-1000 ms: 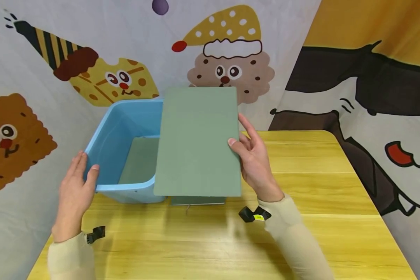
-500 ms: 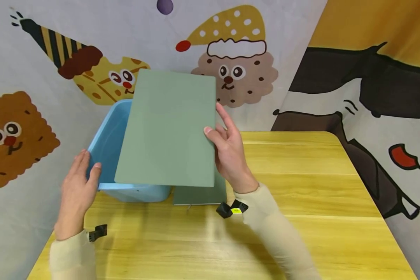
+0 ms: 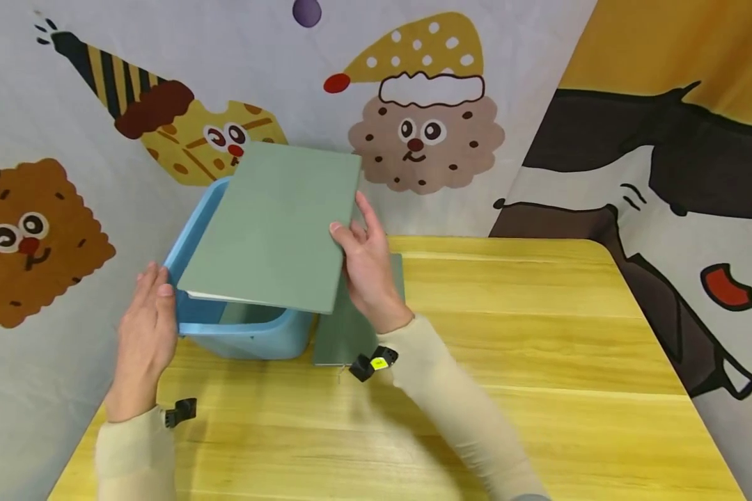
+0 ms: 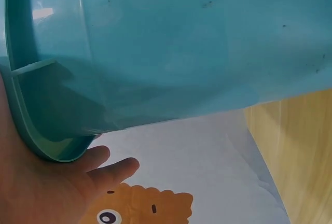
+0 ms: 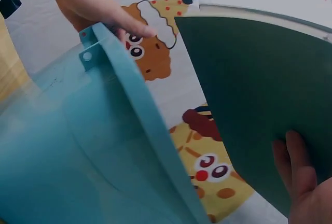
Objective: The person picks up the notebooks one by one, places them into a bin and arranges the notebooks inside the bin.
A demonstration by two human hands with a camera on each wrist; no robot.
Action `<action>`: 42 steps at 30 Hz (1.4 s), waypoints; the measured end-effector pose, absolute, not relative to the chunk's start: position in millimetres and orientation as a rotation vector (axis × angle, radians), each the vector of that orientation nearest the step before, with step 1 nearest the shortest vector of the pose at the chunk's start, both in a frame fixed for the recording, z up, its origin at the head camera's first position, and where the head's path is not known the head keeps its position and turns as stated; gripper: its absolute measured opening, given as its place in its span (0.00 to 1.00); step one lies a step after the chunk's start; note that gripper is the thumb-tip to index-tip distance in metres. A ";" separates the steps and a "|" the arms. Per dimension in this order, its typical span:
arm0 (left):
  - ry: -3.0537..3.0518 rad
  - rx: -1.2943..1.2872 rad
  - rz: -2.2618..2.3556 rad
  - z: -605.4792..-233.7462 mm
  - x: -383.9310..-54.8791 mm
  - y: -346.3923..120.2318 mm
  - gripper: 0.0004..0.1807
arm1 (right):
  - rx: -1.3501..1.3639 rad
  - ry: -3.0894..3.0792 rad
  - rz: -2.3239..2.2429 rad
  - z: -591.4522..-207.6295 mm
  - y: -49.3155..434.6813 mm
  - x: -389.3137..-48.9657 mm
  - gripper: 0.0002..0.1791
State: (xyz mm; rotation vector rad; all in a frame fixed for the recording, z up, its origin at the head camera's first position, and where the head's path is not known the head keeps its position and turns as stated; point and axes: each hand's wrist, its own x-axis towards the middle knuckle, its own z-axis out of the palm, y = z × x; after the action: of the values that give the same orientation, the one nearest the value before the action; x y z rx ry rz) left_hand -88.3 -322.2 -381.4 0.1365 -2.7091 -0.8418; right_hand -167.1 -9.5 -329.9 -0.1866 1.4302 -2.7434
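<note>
My right hand (image 3: 371, 271) pinches a green hardcover notebook (image 3: 276, 226) by its right edge, thumb on the upper cover and fingers underneath. The notebook is tilted above a light blue plastic bin (image 3: 251, 342), covering much of its opening. White page edges show along its near side. In the right wrist view the fingers (image 5: 296, 164) press against its dark green underside. My left hand (image 3: 143, 341) rests on the bin's left rim, its fingers fairly straight. From the left wrist view, the rim (image 4: 57, 156) lies against the palm.
A second green notebook (image 3: 345, 334) lies on the wooden table (image 3: 507, 390), right beside the bin, with a thin ribbon at its near edge. Another flat green surface (image 3: 251, 313) shows inside the bin. Behind the table hangs a cartoon-printed cloth (image 3: 313, 83).
My right hand has carried the notebook leftward over the bin and tilted it, uncovering more of the notebook on the table. The left hand stays on the rim.
</note>
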 end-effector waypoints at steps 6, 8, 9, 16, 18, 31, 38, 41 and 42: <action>-2.683 0.139 -0.835 -384.0 -92.7 -318.4 0.43 | -0.094 1.551 -2.702 -341.7 -27.6 -175.9 0.42; -2.673 0.135 -0.833 -384.9 -93.5 -318.1 0.44 | -0.072 1.631 -2.656 -344.6 -34.2 -178.1 0.42; -2.670 0.134 -0.829 -385.3 -93.8 -318.1 0.44 | -0.066 1.665 -2.630 -346.0 -37.9 -179.2 0.42; -2.670 0.150 -0.836 -384.4 -95.4 -318.8 0.46 | -0.141 1.905 -2.402 -353.4 -62.8 -183.3 0.42; -2.662 0.150 -0.848 -384.5 -95.9 -318.5 0.46 | -0.165 1.946 -2.347 -353.3 -67.9 -183.9 0.42; -2.643 0.131 -0.878 -385.2 -94.9 -317.6 0.45 | -0.258 1.940 -2.161 -340.5 -87.8 -196.3 0.43; -2.620 0.124 -0.887 -385.6 -93.1 -319.0 0.46 | -0.302 1.969 -2.076 -336.8 -97.1 -204.2 0.42; -2.614 0.110 -0.888 -386.5 -91.1 -319.9 0.46 | -0.365 2.124 -1.941 -337.2 -97.7 -204.3 0.40; -2.614 0.106 -0.886 -386.7 -90.6 -320.2 0.46 | -0.401 2.188 -1.886 -337.4 -97.1 -203.4 0.39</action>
State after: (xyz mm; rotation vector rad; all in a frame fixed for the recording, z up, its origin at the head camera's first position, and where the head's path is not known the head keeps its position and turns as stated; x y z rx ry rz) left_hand -90.6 -320.2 -386.7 0.1061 -2.6140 -0.8858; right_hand -203.4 -97.1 -337.4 -0.4010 2.1883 -1.8862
